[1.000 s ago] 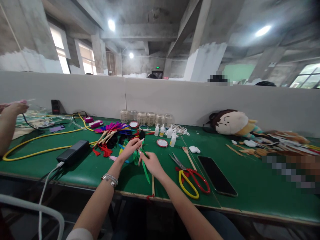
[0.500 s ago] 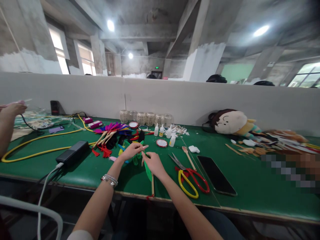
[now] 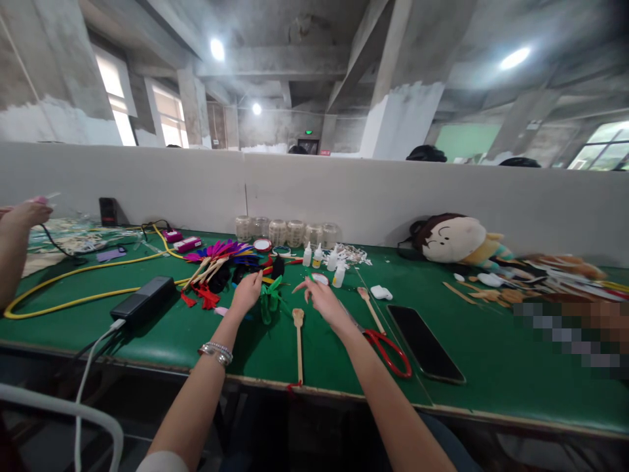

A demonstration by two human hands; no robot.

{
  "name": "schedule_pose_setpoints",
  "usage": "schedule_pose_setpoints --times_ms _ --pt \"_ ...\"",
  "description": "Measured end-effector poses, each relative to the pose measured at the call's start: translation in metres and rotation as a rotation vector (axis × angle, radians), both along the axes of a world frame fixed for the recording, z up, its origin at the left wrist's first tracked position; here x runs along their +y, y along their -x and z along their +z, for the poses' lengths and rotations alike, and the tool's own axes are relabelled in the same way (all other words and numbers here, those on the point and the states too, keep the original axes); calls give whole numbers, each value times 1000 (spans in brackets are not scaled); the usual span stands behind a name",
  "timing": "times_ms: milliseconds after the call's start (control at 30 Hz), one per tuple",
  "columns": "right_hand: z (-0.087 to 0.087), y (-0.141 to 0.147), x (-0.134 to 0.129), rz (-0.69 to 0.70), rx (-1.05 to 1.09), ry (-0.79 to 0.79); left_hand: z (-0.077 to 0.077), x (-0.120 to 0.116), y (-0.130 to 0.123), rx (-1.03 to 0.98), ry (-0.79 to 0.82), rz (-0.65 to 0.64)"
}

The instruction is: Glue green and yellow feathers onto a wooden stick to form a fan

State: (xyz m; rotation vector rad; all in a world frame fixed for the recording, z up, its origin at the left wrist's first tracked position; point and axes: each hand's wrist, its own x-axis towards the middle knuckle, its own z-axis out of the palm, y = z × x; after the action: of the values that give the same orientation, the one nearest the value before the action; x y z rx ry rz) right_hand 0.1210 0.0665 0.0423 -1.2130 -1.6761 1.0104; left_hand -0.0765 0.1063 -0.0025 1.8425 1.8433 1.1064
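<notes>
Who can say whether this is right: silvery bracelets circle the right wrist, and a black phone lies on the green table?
Wrong side: the head view shows the bracelets around the left wrist. The black phone does lie on the green table.

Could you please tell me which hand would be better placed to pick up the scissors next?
Probably the right hand: its forearm passes over part of the red-handled scissors. The left hand is farther away, beyond the green pieces.
</notes>
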Motion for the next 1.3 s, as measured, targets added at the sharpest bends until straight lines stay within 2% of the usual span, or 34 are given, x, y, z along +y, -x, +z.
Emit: schedule_pose_setpoints --times_ms 67,167,233,333,400,433,600,667,700,767,833,967,1133,1300 --pt "5 -8 4 22 117 58 2 -3 5 52 14 146" --pt "11 -16 5 -32 230 52 3 -7 9 118 27 309" --pt "15 -20 1 -49 218 35 4 -10 8 159 17 378" --pt "20 -25 -7 8 169 46 5 -13 6 198 -18 432" --pt "22 -28 -13 32 149 42 7 -14 2 207 -44 390" --pt "22 -29 -15 35 141 39 8 -15 0 208 -51 330" --pt "21 -35 -21 30 114 20 14 -22 -24 237 12 -169" --pt "21 -38 -21 16 99 9 18 -33 -34 326 55 -385" --pt "20 -39 -21 11 90 3 21 -40 -39 402 57 -449" --pt "20 -41 -20 1 70 -12 27 -60 -47 520 73 -417" --pt "20 -43 -20 -26 51 -31 30 -81 -55 605 189 -347" --pt "20 -44 -21 -48 36 -49 22 -111 -72 680 297 -241" --pt "23 -44 -24 -60 12 -72 6 -120 -98 585 280 -157" --pt "26 -45 -26 -61 14 -64 3 -122 -111 557 318 -121"
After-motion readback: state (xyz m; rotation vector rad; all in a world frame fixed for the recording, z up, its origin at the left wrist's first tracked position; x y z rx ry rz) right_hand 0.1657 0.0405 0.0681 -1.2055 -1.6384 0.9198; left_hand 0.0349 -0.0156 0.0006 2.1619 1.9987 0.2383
